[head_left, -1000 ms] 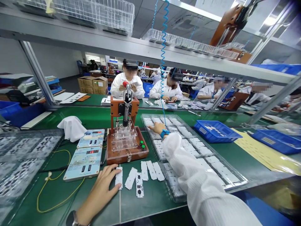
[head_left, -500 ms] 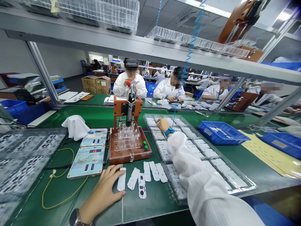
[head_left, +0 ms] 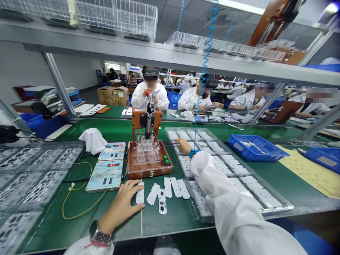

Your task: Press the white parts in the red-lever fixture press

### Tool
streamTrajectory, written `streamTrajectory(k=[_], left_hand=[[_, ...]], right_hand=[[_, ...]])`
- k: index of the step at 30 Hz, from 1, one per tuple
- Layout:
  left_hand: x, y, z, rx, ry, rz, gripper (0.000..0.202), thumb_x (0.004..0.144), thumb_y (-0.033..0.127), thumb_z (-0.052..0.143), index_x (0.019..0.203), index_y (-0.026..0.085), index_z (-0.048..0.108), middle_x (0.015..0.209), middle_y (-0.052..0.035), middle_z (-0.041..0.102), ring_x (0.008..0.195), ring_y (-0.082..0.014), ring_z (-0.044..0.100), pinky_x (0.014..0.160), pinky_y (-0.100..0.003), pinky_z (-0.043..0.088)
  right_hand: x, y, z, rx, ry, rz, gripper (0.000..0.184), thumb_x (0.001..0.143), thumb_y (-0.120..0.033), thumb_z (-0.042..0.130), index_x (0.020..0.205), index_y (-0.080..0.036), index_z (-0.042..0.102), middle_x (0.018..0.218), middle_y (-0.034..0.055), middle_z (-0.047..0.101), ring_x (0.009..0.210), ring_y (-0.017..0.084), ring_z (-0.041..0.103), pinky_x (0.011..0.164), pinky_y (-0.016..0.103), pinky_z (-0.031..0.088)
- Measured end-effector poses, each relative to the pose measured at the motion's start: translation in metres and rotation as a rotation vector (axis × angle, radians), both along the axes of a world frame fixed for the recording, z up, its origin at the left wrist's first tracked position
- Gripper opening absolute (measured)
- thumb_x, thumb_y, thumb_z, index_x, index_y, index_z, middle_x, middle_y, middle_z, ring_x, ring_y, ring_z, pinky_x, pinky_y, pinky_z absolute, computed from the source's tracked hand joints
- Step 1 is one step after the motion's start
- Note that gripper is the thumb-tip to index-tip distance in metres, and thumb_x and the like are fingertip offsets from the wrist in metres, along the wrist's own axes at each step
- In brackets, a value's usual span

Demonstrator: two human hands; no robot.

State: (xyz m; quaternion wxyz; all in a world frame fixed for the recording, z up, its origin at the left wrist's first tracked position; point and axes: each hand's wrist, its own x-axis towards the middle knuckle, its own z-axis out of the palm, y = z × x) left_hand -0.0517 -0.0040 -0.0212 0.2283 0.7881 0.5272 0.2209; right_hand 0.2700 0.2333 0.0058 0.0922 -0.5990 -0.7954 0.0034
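Note:
My left hand (head_left: 123, 201) lies on the bench with its fingers spread, thumb and fingertips at the edges of a small white circuit board (head_left: 140, 194). Beside it lie several more white boards (head_left: 153, 194); one board (head_left: 162, 202) shows dark parts on its face. Over the far left part of a clear plastic tray (head_left: 235, 182) filled with white boards, my right hand (head_left: 183, 145) has its index finger stretched out. Nothing shows in that hand; its other fingers are partly hidden. A blue wrist strap (head_left: 193, 153) with a coiled cord is on the right wrist.
A wooden test fixture (head_left: 150, 168) with a toggle clamp stands mid-bench. Left of it are two meters (head_left: 105, 176) with red digits and a tray of boards (head_left: 39, 173). A blue bin (head_left: 256, 148) and yellow sheet (head_left: 305, 170) lie right. Overhead runs a shelf (head_left: 170, 53); co-workers sit opposite.
My right hand has shifted slightly toward the tray's left edge and its index finger now points out. My left hand stays by the same board. The lower meter's digits differ; the view has shifted slightly.

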Motion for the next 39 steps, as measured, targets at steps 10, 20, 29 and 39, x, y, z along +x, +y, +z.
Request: streamTrajectory(k=[10, 20, 29, 39], left_hand=[[-0.001, 0.001, -0.005, 0.028, -0.016, 0.001, 0.041, 0.073, 0.025, 0.067, 0.114, 0.028, 0.059, 0.133, -0.0047, 0.05, 0.124, -0.0298, 0.041, 0.104, -0.051, 0.032], [0.002, 0.001, 0.002, -0.029, -0.066, 0.024, 0.041, 0.071, 0.024, 0.069, 0.111, 0.026, 0.06, 0.13, -0.0068, 0.051, 0.124, -0.0307, 0.042, 0.105, -0.054, 0.029], [-0.012, 0.008, 0.032, 0.226, -0.251, -0.003, 0.043, 0.078, 0.039, 0.068, 0.118, 0.028, 0.057, 0.13, -0.0077, 0.047, 0.123, -0.028, 0.043, 0.105, -0.046, 0.034], [-0.005, 0.106, 0.048, 0.316, 0.119, 0.018, 0.045, 0.087, 0.045, 0.055, 0.123, 0.019, 0.057, 0.131, -0.0135, 0.045, 0.125, -0.0328, 0.036, 0.105, -0.051, 0.03]], right_hand=[[0.003, 0.01, 0.006, -0.022, -0.081, -0.032, 0.022, 0.091, -0.03, 0.055, 0.105, -0.014, 0.06, 0.111, 0.0073, 0.06, 0.102, 0.02, 0.057, 0.089, 0.041, 0.047], [-0.006, 0.001, 0.02, 0.058, 0.002, -0.032, 0.017, 0.084, -0.003, 0.052, 0.089, -0.011, 0.066, 0.098, 0.0117, 0.066, 0.101, 0.023, 0.058, 0.089, 0.038, 0.044], [-0.054, -0.147, 0.039, 0.117, 0.346, 0.258, 0.021, 0.084, -0.006, 0.045, 0.09, -0.017, 0.063, 0.088, 0.0041, 0.067, 0.081, 0.016, 0.061, 0.073, 0.027, 0.049], [-0.117, -0.236, -0.01, 0.002, 0.051, 0.315, 0.047, 0.073, -0.038, 0.073, 0.112, -0.016, 0.06, 0.108, 0.0155, 0.058, 0.106, 0.036, 0.051, 0.084, 0.052, 0.046]])
